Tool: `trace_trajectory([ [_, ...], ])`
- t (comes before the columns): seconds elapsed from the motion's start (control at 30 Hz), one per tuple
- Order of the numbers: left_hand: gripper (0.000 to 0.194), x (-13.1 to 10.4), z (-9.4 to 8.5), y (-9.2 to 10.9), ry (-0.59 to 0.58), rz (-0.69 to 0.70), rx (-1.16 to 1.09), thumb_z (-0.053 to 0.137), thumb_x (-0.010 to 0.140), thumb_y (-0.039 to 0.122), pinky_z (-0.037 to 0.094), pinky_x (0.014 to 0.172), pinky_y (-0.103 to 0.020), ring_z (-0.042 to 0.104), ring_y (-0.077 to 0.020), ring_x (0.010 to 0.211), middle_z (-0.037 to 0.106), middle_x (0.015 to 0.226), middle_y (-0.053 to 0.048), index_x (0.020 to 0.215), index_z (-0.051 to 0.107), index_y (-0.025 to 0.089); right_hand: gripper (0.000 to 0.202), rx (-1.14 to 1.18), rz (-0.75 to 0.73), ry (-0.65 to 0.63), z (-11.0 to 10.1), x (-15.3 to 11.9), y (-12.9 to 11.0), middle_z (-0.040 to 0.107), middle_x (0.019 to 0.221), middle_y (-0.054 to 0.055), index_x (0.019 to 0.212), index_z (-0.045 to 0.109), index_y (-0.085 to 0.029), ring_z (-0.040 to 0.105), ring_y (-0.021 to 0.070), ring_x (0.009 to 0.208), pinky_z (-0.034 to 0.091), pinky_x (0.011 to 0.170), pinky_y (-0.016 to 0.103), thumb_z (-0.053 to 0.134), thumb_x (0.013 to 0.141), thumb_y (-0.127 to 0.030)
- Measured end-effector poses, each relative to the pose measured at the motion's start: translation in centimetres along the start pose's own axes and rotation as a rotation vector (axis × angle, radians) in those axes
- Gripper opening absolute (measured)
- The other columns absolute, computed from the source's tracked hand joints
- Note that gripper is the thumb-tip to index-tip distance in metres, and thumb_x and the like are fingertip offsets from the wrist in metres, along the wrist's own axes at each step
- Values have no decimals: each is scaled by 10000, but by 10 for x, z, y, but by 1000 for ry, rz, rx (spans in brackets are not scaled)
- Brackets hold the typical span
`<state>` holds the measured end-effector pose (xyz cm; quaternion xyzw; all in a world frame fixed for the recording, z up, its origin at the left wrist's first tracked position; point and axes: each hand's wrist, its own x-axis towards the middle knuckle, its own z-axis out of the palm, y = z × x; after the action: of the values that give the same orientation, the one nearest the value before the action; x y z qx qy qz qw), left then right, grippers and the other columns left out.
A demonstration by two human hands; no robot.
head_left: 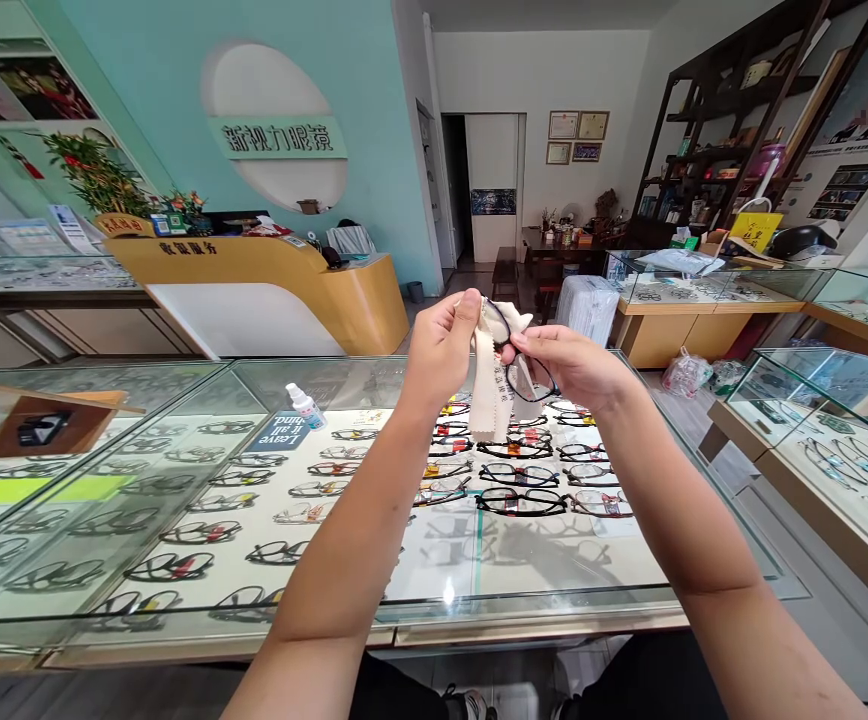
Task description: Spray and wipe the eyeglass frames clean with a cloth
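Above the glass display case, my left hand (440,345) is closed on a cream cleaning cloth (488,395) with a zigzag edge and dark lettering. The cloth hangs down from the fingers and is folded around one lens of a pair of dark-rimmed eyeglasses (531,380). My right hand (573,365) pinches the eyeglasses near the bridge between thumb and fingers. The other lens hangs tilted below the right fingers. Part of the frame is hidden by the cloth and the fingers.
Rows of eyeglasses (520,502) lie inside the glass display case (554,590). A white spray bottle (305,408) stands on its top at the left, beside a wooden tray (96,425). More display cases (831,400) stand at the right; a reception counter (254,265) is behind.
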<state>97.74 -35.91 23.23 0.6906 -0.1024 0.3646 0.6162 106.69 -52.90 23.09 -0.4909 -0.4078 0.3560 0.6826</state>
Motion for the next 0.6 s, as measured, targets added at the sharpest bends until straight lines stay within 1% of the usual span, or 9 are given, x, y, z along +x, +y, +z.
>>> trace_trajectory([
  [0.07,639,5,-7,-1,-57,-40,-53,775,911,820,559,581,-292,721,-194,658,723,686,-38,777,684,202,414,-5,-20,24,-3,0,-2,766,807,28,854,846,-157,622,105,640,499,568,211,998,795,-538],
  [0.13,622,9,-13,-2,-64,-74,-99,782,915,807,610,646,-307,771,-218,745,765,751,-55,833,729,192,409,-10,-41,41,-5,-1,-5,756,795,25,842,843,-156,596,97,607,488,540,209,994,794,-533],
  [0.3,571,12,-19,-3,15,-157,-143,717,1003,744,659,772,-345,814,-248,885,830,908,-92,1059,808,183,393,18,-109,110,-7,-3,-10,725,776,3,840,850,-166,539,75,549,498,526,213,988,792,-532],
  [0.4,576,11,-18,-1,31,-200,-178,693,1020,738,678,838,-402,825,-288,968,842,966,-110,1107,809,181,399,13,-120,134,-6,-4,-12,726,770,3,839,853,-168,537,73,542,500,527,213,997,782,-536],
  [0.47,583,11,-17,0,51,-209,-212,689,1023,739,682,861,-421,828,-306,1009,845,994,-115,1131,803,178,412,4,-115,132,-6,-5,-12,710,731,0,836,849,-169,540,83,541,493,519,217,997,780,-549],
  [0.6,542,14,-19,-3,123,-213,-311,742,1006,702,682,905,-400,825,-302,1080,851,1084,-110,1164,783,185,420,7,-117,125,-7,-5,-12,659,651,-16,856,846,-176,548,100,543,484,516,223,985,799,-568],
])
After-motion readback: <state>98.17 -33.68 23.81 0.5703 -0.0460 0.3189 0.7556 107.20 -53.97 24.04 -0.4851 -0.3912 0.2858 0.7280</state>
